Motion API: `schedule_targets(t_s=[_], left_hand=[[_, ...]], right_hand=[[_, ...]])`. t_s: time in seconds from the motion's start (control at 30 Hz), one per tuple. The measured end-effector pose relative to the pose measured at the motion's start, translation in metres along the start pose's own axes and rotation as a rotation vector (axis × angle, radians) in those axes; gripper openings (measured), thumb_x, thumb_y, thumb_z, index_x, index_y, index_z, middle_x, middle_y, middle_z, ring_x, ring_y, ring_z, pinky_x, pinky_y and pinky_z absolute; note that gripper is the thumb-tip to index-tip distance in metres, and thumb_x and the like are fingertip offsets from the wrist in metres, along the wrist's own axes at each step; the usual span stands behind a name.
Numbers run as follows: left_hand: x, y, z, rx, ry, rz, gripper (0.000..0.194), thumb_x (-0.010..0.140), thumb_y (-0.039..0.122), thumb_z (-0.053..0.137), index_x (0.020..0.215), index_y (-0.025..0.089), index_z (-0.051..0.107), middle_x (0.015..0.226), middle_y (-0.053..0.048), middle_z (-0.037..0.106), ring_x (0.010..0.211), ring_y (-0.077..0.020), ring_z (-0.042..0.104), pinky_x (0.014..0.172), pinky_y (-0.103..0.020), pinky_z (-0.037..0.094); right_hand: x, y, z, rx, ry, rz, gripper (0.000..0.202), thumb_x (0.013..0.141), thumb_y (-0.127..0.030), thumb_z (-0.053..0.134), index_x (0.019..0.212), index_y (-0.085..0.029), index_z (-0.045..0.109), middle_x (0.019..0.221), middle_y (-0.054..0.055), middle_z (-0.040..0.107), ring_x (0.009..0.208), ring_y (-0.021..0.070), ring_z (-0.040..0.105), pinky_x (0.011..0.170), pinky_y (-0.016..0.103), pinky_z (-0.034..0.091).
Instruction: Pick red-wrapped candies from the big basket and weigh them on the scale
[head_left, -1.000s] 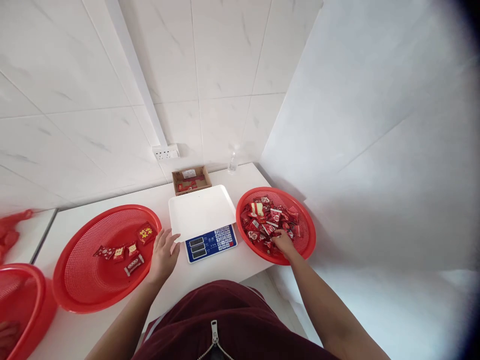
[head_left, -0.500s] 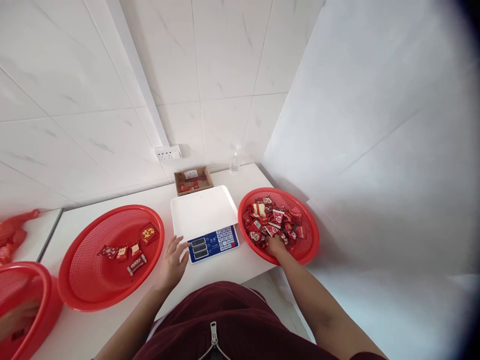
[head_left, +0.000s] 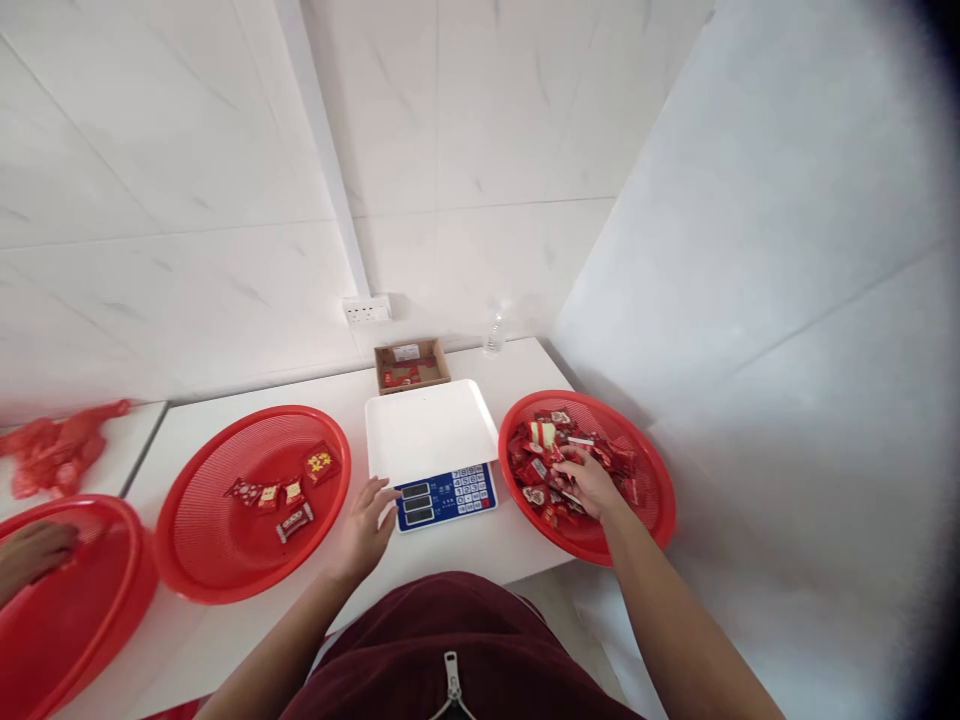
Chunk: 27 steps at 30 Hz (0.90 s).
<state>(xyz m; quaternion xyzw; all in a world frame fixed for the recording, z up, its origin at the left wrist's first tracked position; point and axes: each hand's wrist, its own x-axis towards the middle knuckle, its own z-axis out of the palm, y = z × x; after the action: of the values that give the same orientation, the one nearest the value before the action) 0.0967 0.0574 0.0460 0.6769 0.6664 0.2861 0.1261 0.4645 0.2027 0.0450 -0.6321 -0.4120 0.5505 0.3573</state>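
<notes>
Right hand (head_left: 590, 487): over the pile of wrapped sweets (head_left: 534, 497), its fingertips bent together in a narrow curl beside red wrapping; whether they pinch a piece I cannot tell.
Sweets hidden: part of the pile lies beneath that hand and wrist, and most of the printing is too small to read.
Scale (head_left: 450, 497): its white pan (head_left: 431, 430) covers the rear of the body (the three display windows look dark, their figures unreadable).
Far-left basket (head_left: 135, 565): cut off by the picture edge; a co-worker's hand (head_left: 41, 552) shows inside, its fingertips blurred against the red.
Cardboard box (head_left: 412, 368): behind the pan, with some red pieces inside, hard to make out.
Right forearm: slants up from the lower right, crossing the near rim of the right-hand basket (head_left: 666, 490), which holds the pile.
Left hand (head_left: 367, 525): fingers parted and loosely bent, holding nothing, between the middle basket (head_left: 176, 580) and the scale; its fingertips are near the display side (contact unclear).
Since half a second ago: the right hand has risen from among the sweets, where its fingers were buried; the co-worker's hand sits higher in its basket; the five pieces in the middle basket lie as they did.
</notes>
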Motion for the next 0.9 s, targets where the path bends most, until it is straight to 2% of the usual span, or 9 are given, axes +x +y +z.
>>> schedule_targets(t_s=[0.1, 0.23, 0.3, 0.37, 0.53, 0.67, 0.77, 0.9], left_hand=[[0.000, 0.007, 0.000, -0.014, -0.039, -0.016, 0.023, 0.085, 0.020, 0.047, 0.100, 0.025, 0.065, 0.118, -0.008, 0.063, 0.121, -0.0234, 0.052, 0.101, -0.045, 0.045], [-0.008, 0.006, -0.003, -0.017, -0.050, -0.019, 0.024, 0.085, 0.018, 0.047, 0.102, 0.024, 0.064, 0.118, -0.009, 0.062, 0.123, -0.0240, 0.050, 0.100, -0.045, 0.046], [-0.015, 0.003, -0.007, -0.005, -0.042, -0.034, 0.024, 0.085, 0.017, 0.048, 0.102, 0.024, 0.063, 0.119, -0.008, 0.062, 0.123, -0.0236, 0.050, 0.100, -0.044, 0.046], [-0.023, -0.002, -0.011, 0.008, -0.033, -0.060, 0.025, 0.084, 0.016, 0.048, 0.102, 0.025, 0.063, 0.119, -0.008, 0.061, 0.123, -0.0236, 0.050, 0.101, -0.044, 0.045], [-0.041, -0.014, -0.016, 0.027, 0.002, -0.121, 0.024, 0.084, 0.015, 0.049, 0.101, 0.023, 0.064, 0.117, -0.009, 0.062, 0.121, -0.0246, 0.051, 0.100, -0.045, 0.045], [-0.045, -0.018, -0.014, 0.031, -0.007, -0.132, 0.024, 0.084, 0.015, 0.049, 0.101, 0.023, 0.064, 0.117, -0.009, 0.063, 0.121, -0.0251, 0.051, 0.099, -0.046, 0.046], [-0.041, -0.017, -0.012, 0.029, -0.018, -0.120, 0.024, 0.084, 0.016, 0.048, 0.101, 0.024, 0.063, 0.117, -0.009, 0.063, 0.121, -0.0256, 0.051, 0.099, -0.046, 0.046], [-0.031, -0.017, -0.010, 0.043, -0.020, -0.072, 0.025, 0.085, 0.016, 0.046, 0.103, 0.023, 0.062, 0.118, -0.009, 0.062, 0.121, -0.0251, 0.051, 0.100, -0.046, 0.045]], right_hand=[[0.001, -0.022, 0.062, -0.045, -0.212, -0.012, 0.028, 0.057, -0.022, 0.061, 0.084, -0.023, 0.055, 0.064, -0.004, 0.057, 0.056, 0.0112, 0.053, 0.051, 0.023, 0.041], [0.004, -0.040, 0.151, -0.293, -0.372, -0.150, 0.022, 0.056, -0.016, 0.059, 0.077, -0.021, 0.059, 0.070, -0.003, 0.058, 0.060, 0.0105, 0.052, 0.052, 0.021, 0.041], [0.007, -0.044, 0.184, -0.372, -0.413, -0.206, 0.025, 0.056, -0.015, 0.061, 0.080, -0.021, 0.062, 0.078, -0.002, 0.060, 0.065, 0.0115, 0.054, 0.054, 0.021, 0.043], [0.012, -0.047, 0.204, -0.388, -0.424, -0.227, 0.034, 0.056, -0.014, 0.063, 0.089, -0.022, 0.064, 0.089, 0.000, 0.062, 0.071, 0.0125, 0.056, 0.058, 0.022, 0.045], [0.020, -0.052, 0.219, -0.386, -0.438, -0.226, 0.051, 0.058, -0.015, 0.065, 0.108, -0.020, 0.060, 0.101, 0.004, 0.060, 0.074, 0.0124, 0.057, 0.060, 0.023, 0.049], [0.017, -0.055, 0.221, -0.296, -0.476, -0.162, 0.045, 0.066, -0.026, 0.066, 0.110, -0.023, 0.058, 0.110, 0.005, 0.059, 0.086, 0.0145, 0.060, 0.063, 0.024, 0.054], [0.015, -0.053, 0.218, -0.258, -0.419, -0.095, 0.038, 0.069, -0.031, 0.065, 0.106, -0.023, 0.059, 0.115, 0.007, 0.057, 0.093, 0.0171, 0.059, 0.061, 0.024, 0.055], [0.016, -0.046, 0.210, -0.299, -0.338, -0.103, 0.050, 0.066, -0.031, 0.068, 0.114, -0.021, 0.056, 0.120, 0.011, 0.053, 0.098, 0.0200, 0.057, 0.061, 0.025, 0.055]])
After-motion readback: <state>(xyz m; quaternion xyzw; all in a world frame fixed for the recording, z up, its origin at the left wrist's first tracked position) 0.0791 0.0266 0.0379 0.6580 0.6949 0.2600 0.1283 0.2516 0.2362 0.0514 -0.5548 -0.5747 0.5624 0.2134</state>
